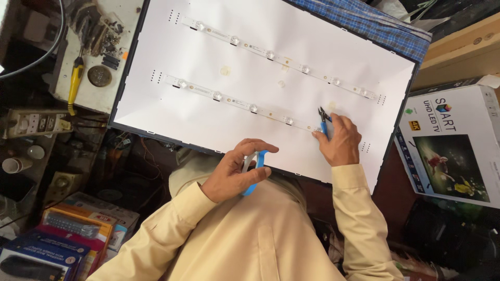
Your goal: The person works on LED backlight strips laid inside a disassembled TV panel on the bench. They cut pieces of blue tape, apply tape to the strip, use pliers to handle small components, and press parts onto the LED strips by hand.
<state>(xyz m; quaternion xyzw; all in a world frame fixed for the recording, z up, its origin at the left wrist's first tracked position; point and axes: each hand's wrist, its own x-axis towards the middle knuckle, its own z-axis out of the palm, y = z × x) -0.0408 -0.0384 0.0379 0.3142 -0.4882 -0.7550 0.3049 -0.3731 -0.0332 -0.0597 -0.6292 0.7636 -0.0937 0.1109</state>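
A large white backlight panel lies flat in front of me with two LED strips across it, the upper strip and the lower strip. My right hand grips small blue-handled cutters, their dark tips touching the right end of the lower strip. At the panel's near edge, my left hand is closed around a blue and white handled tool, and it is not touching the strips. Cream shirt sleeves cover both arms.
A blue checked cloth lies under the panel's far right corner. A printed television carton stands to the right. On the left are a cluttered bench with a yellow-handled tool, a power strip, cups and stacked boxes.
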